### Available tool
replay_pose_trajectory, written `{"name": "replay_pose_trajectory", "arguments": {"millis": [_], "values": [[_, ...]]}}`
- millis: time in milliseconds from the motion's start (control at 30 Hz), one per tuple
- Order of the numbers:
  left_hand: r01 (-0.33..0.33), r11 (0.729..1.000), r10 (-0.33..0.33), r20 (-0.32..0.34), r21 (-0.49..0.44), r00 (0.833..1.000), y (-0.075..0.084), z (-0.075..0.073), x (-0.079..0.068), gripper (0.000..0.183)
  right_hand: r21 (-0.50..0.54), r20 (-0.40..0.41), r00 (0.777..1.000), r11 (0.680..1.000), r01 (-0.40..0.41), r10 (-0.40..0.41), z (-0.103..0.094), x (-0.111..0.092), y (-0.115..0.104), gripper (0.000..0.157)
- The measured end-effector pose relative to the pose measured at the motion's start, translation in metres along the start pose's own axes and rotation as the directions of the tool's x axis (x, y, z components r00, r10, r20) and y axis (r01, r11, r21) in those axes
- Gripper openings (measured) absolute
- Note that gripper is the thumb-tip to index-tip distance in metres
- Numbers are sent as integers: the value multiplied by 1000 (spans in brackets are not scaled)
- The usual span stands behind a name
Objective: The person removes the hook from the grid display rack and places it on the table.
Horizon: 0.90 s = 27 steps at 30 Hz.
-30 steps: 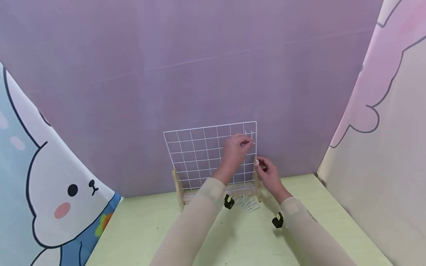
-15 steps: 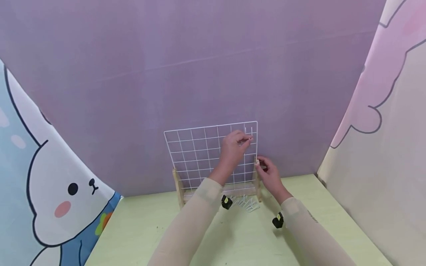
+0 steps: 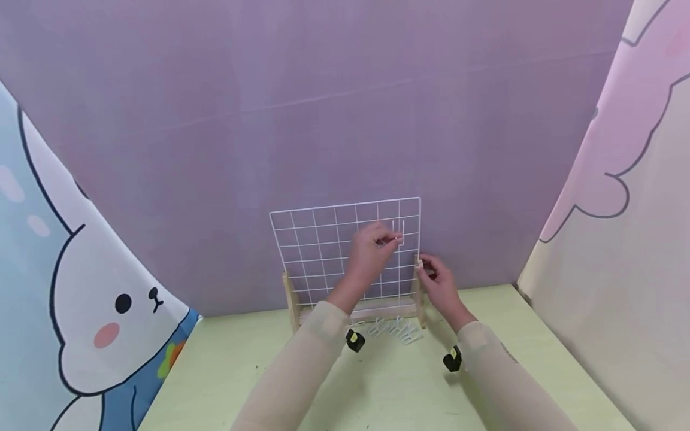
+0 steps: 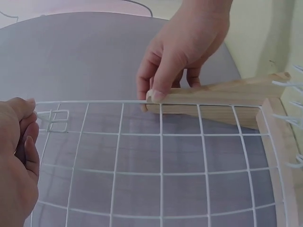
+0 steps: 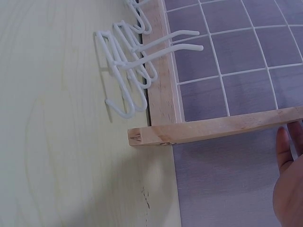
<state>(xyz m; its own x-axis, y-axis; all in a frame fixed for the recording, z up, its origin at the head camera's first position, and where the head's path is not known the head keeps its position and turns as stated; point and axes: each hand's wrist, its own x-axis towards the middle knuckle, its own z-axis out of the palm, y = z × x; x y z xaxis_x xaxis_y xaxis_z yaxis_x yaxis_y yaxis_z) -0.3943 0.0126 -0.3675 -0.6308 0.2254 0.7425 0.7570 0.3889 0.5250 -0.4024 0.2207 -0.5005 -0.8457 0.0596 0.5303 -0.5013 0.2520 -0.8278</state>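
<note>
A white wire grid panel (image 3: 334,251) stands upright in a wooden stand (image 3: 291,302). Near the panel's upper right corner my left hand (image 3: 371,251) pinches a white wire hook (image 3: 402,232) between thumb and fingers. In the left wrist view this hook (image 4: 59,121) lies against the grid beside the fingers; whether it hangs on a wire I cannot tell. My right hand (image 3: 441,286) grips the top of the stand's right wooden post (image 4: 208,92) where it meets the panel's edge. Several more white hooks (image 5: 120,71) lie on the table at the stand's foot.
The pale green table (image 3: 215,371) runs up to a purple backdrop (image 3: 345,108). A cartoon rabbit panel (image 3: 108,287) flanks the left side, and a pink and cream panel (image 3: 609,269) the right. Black wrist cameras (image 3: 354,340) sit under both forearms.
My left hand has risen slightly, then come down and a little left with the hook, whose prongs now sit lower on the grid. My right hand keeps its grip on the post.
</note>
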Motion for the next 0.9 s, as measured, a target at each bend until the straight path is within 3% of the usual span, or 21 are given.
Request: {"name": "replay_pose_trajectory", "arguments": {"millis": [233,567,900], "values": [[46,999,-45,47,-22,998,-8,-9,-16,4,5,-23,1000,1000,0,0,1,5,22,35],[127,992,-126,102,-5,987,-20,-18,-40,3,11,-12,1000,1000,25,-25,-1,5,24,33],[147,989,-145,145,-5,979,-28,-24,-59,3,9,-15,1000,1000,17,-16,0,6,24,32]]}}
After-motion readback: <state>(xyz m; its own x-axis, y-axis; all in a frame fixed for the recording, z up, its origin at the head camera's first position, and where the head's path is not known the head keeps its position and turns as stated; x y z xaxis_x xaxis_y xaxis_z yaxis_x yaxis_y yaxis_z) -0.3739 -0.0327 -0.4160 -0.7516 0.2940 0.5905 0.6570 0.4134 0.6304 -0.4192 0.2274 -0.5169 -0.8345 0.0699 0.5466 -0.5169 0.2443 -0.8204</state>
